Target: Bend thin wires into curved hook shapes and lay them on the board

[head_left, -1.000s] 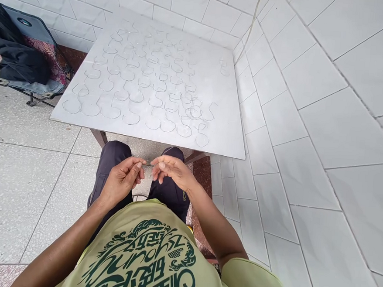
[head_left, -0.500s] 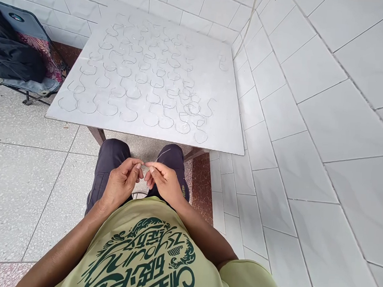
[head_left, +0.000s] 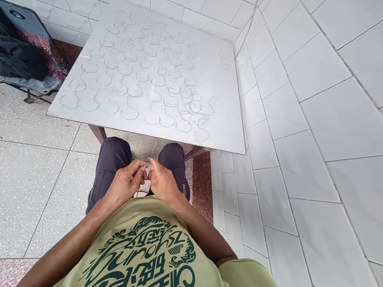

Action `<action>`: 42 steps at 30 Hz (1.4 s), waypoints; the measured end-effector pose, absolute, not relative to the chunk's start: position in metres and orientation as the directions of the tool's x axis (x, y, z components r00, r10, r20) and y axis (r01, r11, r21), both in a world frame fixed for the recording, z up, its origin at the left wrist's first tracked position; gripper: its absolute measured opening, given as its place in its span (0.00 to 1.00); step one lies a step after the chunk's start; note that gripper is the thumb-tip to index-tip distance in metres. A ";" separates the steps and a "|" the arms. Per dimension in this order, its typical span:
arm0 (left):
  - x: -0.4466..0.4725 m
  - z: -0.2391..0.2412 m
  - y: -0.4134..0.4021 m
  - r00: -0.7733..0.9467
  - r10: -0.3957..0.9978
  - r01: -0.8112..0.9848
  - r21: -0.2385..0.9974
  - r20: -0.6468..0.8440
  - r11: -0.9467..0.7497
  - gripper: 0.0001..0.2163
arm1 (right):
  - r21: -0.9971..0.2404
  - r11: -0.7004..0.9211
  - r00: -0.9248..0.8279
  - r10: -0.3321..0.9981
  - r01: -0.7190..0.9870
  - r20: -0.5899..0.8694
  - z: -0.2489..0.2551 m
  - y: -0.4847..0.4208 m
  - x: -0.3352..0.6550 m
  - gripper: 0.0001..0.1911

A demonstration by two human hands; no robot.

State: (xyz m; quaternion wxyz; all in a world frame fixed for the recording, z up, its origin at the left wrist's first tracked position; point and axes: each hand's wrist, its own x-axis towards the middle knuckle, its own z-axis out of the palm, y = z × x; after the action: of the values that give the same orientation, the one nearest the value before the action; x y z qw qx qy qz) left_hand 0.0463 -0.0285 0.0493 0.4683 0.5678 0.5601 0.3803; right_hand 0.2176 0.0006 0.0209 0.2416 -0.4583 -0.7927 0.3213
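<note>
My left hand [head_left: 125,183] and my right hand [head_left: 161,181] meet over my lap, between my knees in dark trousers. Both pinch a thin piece of wire [head_left: 154,148] whose free end sticks up from my right fingers toward the table edge. In front of me stands a low white board table [head_left: 231,133] covered with several S-shaped wire hooks [head_left: 167,121] laid in rows.
A white tiled wall [head_left: 312,104] runs along the right and behind the table. A folding chair with dark bags [head_left: 17,52] stands at the far left on the speckled floor. A thin cable [head_left: 251,21] hangs down the wall corner.
My hands have drawn closer together and nearer to my body. The wire's free end has swung from lying between the fingers to pointing up.
</note>
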 end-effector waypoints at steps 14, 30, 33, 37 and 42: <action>0.046 0.050 -0.029 0.131 0.986 0.316 0.947 -0.103 0.058 0.12 | -0.663 0.368 -0.431 0.899 0.652 0.076 0.016 -0.003 0.217 0.28; 0.047 0.044 -0.028 0.109 0.980 0.155 0.976 -0.168 0.151 0.14 | -0.792 0.341 -0.403 0.906 0.506 0.132 0.020 -0.002 0.219 0.23; 0.046 0.043 -0.027 0.104 0.978 0.079 0.982 -0.178 0.170 0.14 | -0.907 0.212 -0.358 0.931 0.363 0.074 0.022 -0.003 0.221 0.23; 0.046 0.043 -0.026 0.064 0.983 0.010 0.985 -0.170 0.170 0.14 | -0.991 0.015 -0.314 0.949 0.130 -0.027 0.022 -0.010 0.222 0.20; 0.048 0.045 -0.025 -0.004 0.991 0.022 0.991 -0.131 0.131 0.13 | -0.998 -0.021 -0.238 0.971 0.066 -0.036 0.020 -0.022 0.217 0.16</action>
State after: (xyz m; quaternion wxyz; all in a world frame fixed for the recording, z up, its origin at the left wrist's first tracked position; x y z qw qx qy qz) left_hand 0.0482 -0.0250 0.0451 0.5258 0.4708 0.5378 0.4611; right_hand 0.2171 -0.0217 0.0203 0.4129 -0.4589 -0.5650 0.5475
